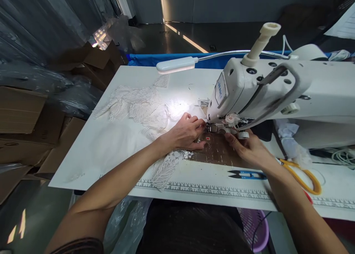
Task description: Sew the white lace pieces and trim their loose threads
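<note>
A white sewing machine [277, 87] stands on a white table [91, 158]. White lace fabric [138, 108] spreads left of the needle and hangs over the front edge. My left hand [185, 134] lies on the lace just left of the presser foot [212, 127], fingers curled and pressing the cloth down. My right hand [246, 146] rests on the metal bed plate [219, 152] under the machine head, fingertips pinched at the fabric edge beside the foot.
Blue thread snips [246, 174] and yellow-handled scissors [302, 174] lie right of my hands. A gooseneck lamp [176, 64] lights the needle area. A ruler strip [205, 190] runs along the front edge. Cardboard boxes [33, 124] sit left; a purple basket [256, 226] below.
</note>
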The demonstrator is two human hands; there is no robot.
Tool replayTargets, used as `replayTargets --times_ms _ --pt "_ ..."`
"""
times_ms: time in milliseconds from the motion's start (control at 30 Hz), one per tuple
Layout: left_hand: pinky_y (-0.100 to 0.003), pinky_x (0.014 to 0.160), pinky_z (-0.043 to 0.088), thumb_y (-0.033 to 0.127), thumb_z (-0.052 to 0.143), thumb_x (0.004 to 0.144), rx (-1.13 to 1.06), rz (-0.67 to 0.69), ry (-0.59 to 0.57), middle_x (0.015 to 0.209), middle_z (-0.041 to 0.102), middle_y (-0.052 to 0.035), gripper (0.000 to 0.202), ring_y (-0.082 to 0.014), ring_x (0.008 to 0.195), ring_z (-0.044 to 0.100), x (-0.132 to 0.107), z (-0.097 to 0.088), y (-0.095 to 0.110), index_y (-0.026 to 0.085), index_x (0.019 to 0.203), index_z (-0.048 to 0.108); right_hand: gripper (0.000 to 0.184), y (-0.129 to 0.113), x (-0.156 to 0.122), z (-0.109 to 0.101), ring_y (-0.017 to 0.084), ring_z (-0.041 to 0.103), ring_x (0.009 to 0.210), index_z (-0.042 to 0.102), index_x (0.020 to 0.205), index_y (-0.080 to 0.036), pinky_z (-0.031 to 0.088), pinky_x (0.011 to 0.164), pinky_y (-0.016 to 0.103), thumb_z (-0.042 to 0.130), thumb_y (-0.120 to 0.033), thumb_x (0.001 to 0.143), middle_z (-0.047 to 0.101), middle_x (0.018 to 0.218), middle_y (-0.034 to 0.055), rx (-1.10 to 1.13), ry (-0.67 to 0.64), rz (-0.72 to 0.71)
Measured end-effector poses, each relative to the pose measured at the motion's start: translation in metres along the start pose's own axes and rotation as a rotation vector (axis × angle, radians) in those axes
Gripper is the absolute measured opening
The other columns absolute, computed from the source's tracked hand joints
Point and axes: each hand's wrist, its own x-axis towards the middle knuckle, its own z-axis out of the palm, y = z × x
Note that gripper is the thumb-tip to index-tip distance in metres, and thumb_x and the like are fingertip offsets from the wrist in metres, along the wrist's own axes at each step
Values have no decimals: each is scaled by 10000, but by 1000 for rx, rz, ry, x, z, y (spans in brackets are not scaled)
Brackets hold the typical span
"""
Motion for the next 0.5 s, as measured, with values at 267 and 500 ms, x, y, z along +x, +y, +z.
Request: replayTargets --times_ms 267,500 --pt "-456 1025 322 424 456 914 -186 -63 106 1104 646 -163 662 -267 1035 570 -1 5 1 3 1404 315 427 -1 -29 -32 282 653 995 665 1175 -153 556 822 434 514 -464 924 644 1168 166 -106 188 -63" --pt "-510 1067 305 484 511 907 -245 -167 3 1146 670 -159 825 -293 1068 605 1 -2 2 69 1503 122 359 16 -91 -28 280 681 1006 674 1214 -248 591 802 418 568 -437 927 677 1156 118 -258 -66 -235"
